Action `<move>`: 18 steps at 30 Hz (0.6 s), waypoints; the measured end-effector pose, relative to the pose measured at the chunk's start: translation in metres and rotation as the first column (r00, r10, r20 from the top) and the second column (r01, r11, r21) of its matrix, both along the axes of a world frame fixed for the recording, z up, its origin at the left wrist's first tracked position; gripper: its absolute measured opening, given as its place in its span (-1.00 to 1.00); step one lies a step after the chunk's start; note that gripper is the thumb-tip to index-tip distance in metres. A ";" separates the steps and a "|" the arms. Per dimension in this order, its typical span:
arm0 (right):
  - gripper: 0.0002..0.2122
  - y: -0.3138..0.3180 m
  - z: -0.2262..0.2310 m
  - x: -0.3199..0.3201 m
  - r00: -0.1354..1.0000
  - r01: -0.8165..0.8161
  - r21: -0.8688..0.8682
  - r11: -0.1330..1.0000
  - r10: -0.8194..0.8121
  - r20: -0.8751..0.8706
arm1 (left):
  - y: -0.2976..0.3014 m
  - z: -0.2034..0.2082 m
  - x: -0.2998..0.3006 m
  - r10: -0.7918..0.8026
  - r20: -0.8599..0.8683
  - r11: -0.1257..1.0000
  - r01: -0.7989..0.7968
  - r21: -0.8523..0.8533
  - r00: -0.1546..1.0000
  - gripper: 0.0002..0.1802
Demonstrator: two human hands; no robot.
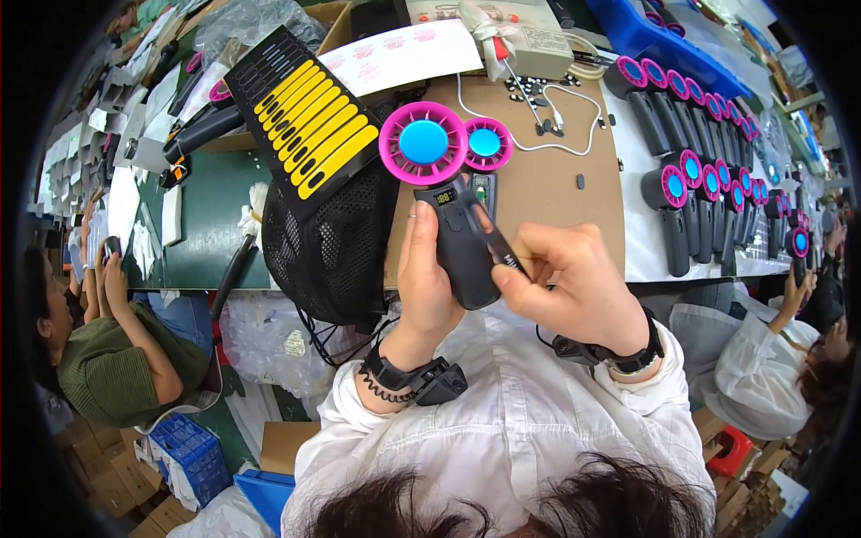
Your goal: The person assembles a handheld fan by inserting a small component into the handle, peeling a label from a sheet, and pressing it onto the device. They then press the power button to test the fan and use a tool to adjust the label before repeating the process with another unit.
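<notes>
My left hand (420, 285) is wrapped around the black handle of a handheld fan (466, 260), whose head has a pink ring and a blue centre. A small lit display shows at the top of the handle. Between its thumb and fingers, my right hand (574, 273) pinches a narrow, glossy dark strip (499, 240) with pale lettering. The strip slants along the handle's right side; whether it touches the handle I cannot tell. Behind lies a second fan (485, 143), partly hidden, with a green circuit board showing in its handle.
A black sheet with yellow oblong strips (318, 130) rests on a black mesh bag (314, 242) at left. Several finished-looking fans (674, 188) stand in rows at right. Small dark parts (529, 90) and a white cable (592, 125) lie on the cardboard (556, 179). People sit on both sides.
</notes>
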State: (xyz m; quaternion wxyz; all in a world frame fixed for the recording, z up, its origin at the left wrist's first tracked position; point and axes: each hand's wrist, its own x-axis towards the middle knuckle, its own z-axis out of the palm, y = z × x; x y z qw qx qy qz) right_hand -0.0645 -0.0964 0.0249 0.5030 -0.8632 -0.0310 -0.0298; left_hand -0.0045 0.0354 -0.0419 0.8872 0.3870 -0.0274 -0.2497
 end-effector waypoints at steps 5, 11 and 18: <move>-0.84 -0.015 -0.012 -0.006 1.000 0.003 0.197 0.980 -0.002 -0.008 | 0.005 0.008 0.003 -0.101 -0.055 0.983 0.091 -0.161 0.993 -0.54; -0.77 -0.016 -0.019 -0.015 0.991 0.115 0.505 0.855 -0.067 -0.113 | 0.013 0.005 0.004 -0.216 -0.032 0.943 0.200 -0.265 0.976 -0.52; -0.62 -0.016 -0.029 -0.015 0.983 0.130 0.721 0.681 0.004 -0.181 | 0.014 0.004 0.005 -0.239 -0.012 0.935 0.227 -0.271 0.971 -0.51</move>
